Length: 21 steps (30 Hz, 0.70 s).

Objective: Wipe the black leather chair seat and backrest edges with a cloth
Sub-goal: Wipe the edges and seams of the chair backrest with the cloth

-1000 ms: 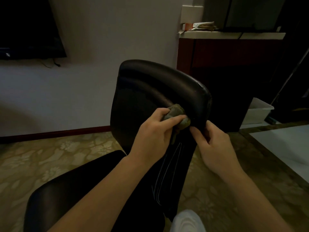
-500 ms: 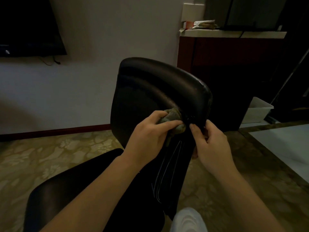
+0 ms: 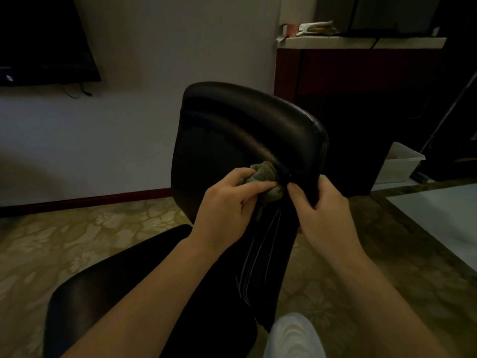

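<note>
Head view: the chair stands in the middle of the scene. Its backrest (image 3: 232,130) rises at centre, and the seat (image 3: 108,280) spreads out near and to the left. The cloth (image 3: 265,174) is a small greenish wad pressed against the lower right edge of the backrest. The left hand (image 3: 227,202) grips it, fingers and thumb curled round the bunch. Just right of it, almost touching the cloth, the right hand (image 3: 320,205) is clamped on the backrest's right edge. Its thumb lies on the near face and the fingers wrap behind, out of sight.

The cloth looks soft and limp, light enough to bunch in one hand, and a tail of it hangs below the fingers. Held as a wad it should put firm pressure on a narrow rim. Opened flatter, it would probably suit the broad seat better. The leather looks smooth with a slight sheen, so the cloth should slide easily. The padded shell seems stiff enough to push against, though a chair like this may swivel or tip back, which makes the right hand's bracing hold on the edge sensible.

A patterned floor (image 3: 77,236) lies around the chair, with a dark cabinet (image 3: 361,73) far right.
</note>
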Each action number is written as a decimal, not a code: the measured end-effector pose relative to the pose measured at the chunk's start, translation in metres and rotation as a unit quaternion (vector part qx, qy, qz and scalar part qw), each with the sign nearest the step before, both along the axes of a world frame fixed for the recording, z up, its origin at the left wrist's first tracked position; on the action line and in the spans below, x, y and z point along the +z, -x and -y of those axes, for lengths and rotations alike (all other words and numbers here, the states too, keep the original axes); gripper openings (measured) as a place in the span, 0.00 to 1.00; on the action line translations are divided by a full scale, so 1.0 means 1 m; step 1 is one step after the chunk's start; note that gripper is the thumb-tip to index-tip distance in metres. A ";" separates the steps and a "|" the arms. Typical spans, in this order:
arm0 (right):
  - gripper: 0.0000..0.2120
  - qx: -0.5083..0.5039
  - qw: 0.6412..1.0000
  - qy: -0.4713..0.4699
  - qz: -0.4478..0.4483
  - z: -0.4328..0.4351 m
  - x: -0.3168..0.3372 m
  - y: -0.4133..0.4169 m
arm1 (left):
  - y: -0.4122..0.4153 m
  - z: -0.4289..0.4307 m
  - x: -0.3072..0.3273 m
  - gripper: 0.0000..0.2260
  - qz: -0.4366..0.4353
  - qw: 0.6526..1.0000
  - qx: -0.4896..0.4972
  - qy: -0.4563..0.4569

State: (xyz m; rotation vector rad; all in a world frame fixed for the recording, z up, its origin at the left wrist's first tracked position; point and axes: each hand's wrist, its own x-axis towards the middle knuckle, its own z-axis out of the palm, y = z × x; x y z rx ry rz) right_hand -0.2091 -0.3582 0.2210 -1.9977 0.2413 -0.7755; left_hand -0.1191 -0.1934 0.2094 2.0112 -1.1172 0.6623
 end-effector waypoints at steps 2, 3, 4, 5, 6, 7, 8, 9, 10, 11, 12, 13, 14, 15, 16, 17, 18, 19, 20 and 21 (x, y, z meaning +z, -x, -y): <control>0.08 -0.005 1.000 0.005 -0.006 0.002 0.001 -0.002 | -0.001 0.003 -0.002 0.12 -0.002 1.000 -0.006 0.000; 0.09 -0.007 1.000 0.007 -0.005 0.002 0.001 -0.003 | -0.001 0.003 -0.005 0.11 -0.001 1.000 -0.010 -0.004; 0.10 -0.011 1.000 0.009 -0.003 0.003 0.001 -0.003 | -0.001 0.002 -0.010 0.11 0.002 1.000 -0.013 -0.010; 0.11 -0.015 1.000 0.008 -0.001 0.003 0.001 -0.003 | 0.000 0.000 -0.015 0.12 0.004 1.000 -0.015 -0.016; 0.11 -0.018 1.000 0.005 -0.001 0.002 0.000 -0.003 | 0.000 -0.002 -0.020 0.12 0.003 1.000 -0.018 -0.023; 0.12 -0.019 1.000 0.004 -0.001 0.001 -0.002 -0.004 | 0.000 -0.005 -0.024 0.13 0.000 0.999 -0.019 -0.032; 0.12 -0.020 1.000 0.002 0.000 0.000 -0.004 -0.004 | 0.000 -0.008 -0.027 0.13 -0.004 0.999 -0.020 -0.042; 0.12 -0.022 1.000 0.000 0.002 0.000 -0.006 -0.004 | -0.001 -0.011 -0.027 0.13 -0.004 0.998 -0.021 -0.054; 0.13 -0.023 1.000 -0.003 0.005 -0.001 -0.006 -0.005 | -0.003 -0.014 -0.026 0.13 0.000 0.997 -0.023 -0.069; 0.13 -0.023 1.000 -0.005 0.008 -0.001 -0.007 -0.006 | -0.004 -0.016 -0.022 0.13 0.012 0.996 -0.024 -0.086; 0.14 -0.023 1.000 -0.006 0.009 -0.001 -0.006 -0.007 | -0.006 -0.017 -0.018 0.13 0.032 0.994 -0.022 -0.103; 0.15 -0.024 1.000 -0.006 0.009 -0.001 -0.004 -0.008 | -0.009 -0.017 -0.012 0.14 0.055 0.991 -0.020 -0.119; 0.15 -0.025 1.000 -0.006 0.009 -0.001 -0.003 -0.010 | -0.011 -0.017 -0.007 0.14 0.074 0.989 -0.016 -0.128; 0.16 -0.024 1.000 -0.005 0.009 -0.001 -0.002 -0.011 | -0.012 -0.015 -0.003 0.14 0.085 0.988 -0.013 -0.128; 0.15 -0.023 1.000 -0.006 0.010 0.000 -0.002 -0.011 | -0.013 -0.013 0.000 0.14 0.085 0.989 -0.010 -0.120; 0.15 -0.023 1.000 -0.009 0.010 0.000 -0.002 -0.011 | -0.012 -0.011 0.000 0.13 0.079 0.991 -0.009 -0.107; 0.15 -0.023 1.000 -0.011 0.010 0.000 -0.002 -0.011 | -0.010 -0.009 -0.002 0.14 0.071 0.993 -0.009 -0.094; 0.15 -0.024 1.000 -0.012 0.010 0.000 -0.003 -0.010 | -0.008 -0.007 -0.007 0.14 0.061 0.995 -0.008 -0.084; 0.15 -0.025 1.000 -0.012 0.010 0.000 -0.003 -0.010 | -0.005 -0.007 -0.014 0.15 0.049 0.996 -0.009 -0.076; 0.14 -0.025 1.000 -0.011 0.010 0.000 -0.003 -0.010 | -0.002 -0.007 -0.021 0.15 0.034 0.997 -0.011 -0.070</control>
